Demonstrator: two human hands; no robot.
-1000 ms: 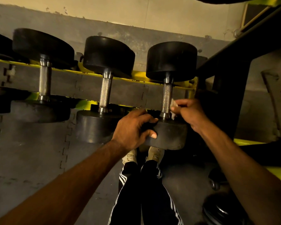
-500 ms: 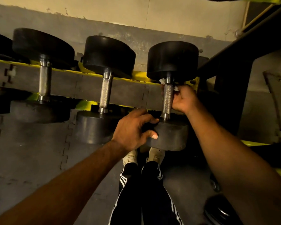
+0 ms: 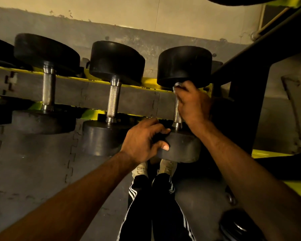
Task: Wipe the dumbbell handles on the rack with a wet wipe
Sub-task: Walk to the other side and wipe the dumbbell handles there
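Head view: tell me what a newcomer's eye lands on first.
Centre right, the right hand wraps a white wipe round the rightmost dumbbell's handle, just under its far head. The left hand grips that dumbbell's near head below. To the left, more black dumbbells line the yellow rack.

We are in a gym. Black round-headed dumbbells (image 3: 116,61) with knurled steel handles lie side by side across the yellow rails of a rack (image 3: 150,83). Interlocking rubber floor mats (image 3: 33,162) lie beneath, and a dark weight plate (image 3: 238,226) lies by the rack's right end.
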